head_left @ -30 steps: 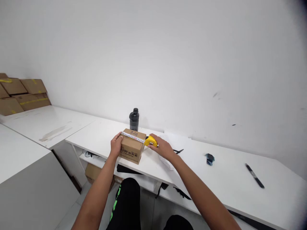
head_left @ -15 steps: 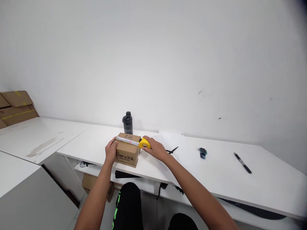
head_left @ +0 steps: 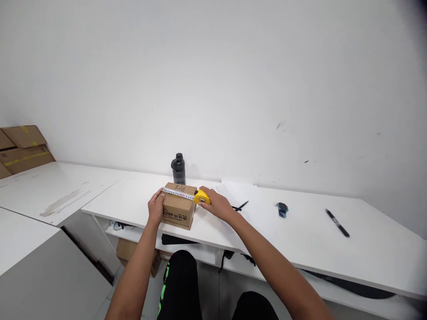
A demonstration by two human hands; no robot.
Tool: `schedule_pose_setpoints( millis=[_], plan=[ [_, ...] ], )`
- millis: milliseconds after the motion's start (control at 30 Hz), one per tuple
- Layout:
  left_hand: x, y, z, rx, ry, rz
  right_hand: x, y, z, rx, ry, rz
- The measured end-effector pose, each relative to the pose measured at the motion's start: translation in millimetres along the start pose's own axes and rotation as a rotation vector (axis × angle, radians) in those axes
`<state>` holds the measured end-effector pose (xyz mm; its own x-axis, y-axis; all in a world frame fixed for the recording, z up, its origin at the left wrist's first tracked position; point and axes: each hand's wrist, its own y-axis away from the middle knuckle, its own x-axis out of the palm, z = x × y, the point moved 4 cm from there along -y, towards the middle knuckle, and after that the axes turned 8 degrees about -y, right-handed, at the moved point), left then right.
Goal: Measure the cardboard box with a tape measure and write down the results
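A small cardboard box (head_left: 176,203) with dark print on its front and handwriting on top sits near the front edge of the white table (head_left: 267,240). Across its top lies the pulled-out blade of a yellow tape measure (head_left: 202,196). My right hand (head_left: 216,204) is closed around the tape measure's case, at the box's right edge. My left hand (head_left: 156,206) pinches the blade's end against the box's top left edge, its thumb on the near side.
Behind the box stands a dark bottle (head_left: 179,169). Paper (head_left: 230,191) and a black pen-like object (head_left: 243,206) lie right of my right hand. Farther right are a watch (head_left: 282,209) and a black marker (head_left: 337,223). Cardboard boxes (head_left: 26,149) are stacked at the far left.
The view has shifted slightly. Both hands keep their hold; the tape measure's case sits a touch farther right, with slightly more blade showing.
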<state>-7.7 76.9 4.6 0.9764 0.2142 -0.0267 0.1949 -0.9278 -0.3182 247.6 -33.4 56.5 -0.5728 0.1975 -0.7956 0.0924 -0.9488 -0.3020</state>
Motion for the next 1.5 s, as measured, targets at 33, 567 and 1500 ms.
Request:
schedule_pose_setpoints(
  millis=[33, 567, 1500],
  plan=[
    [0.1, 0.0, 0.1, -0.002, 0.002, 0.001, -0.1, 0.1, 0.2, -0.002, -0.001, 0.001],
    [3.3, 0.6, -0.9, 0.034, 0.048, 0.029, 0.2, 1.4, -1.1, -0.022, -0.063, -0.011],
    [5.6, 1.0, -2.4, 0.064, -0.018, 0.060, 1.4, 4.5, -2.2, -0.008, -0.096, -0.028]
  ],
)
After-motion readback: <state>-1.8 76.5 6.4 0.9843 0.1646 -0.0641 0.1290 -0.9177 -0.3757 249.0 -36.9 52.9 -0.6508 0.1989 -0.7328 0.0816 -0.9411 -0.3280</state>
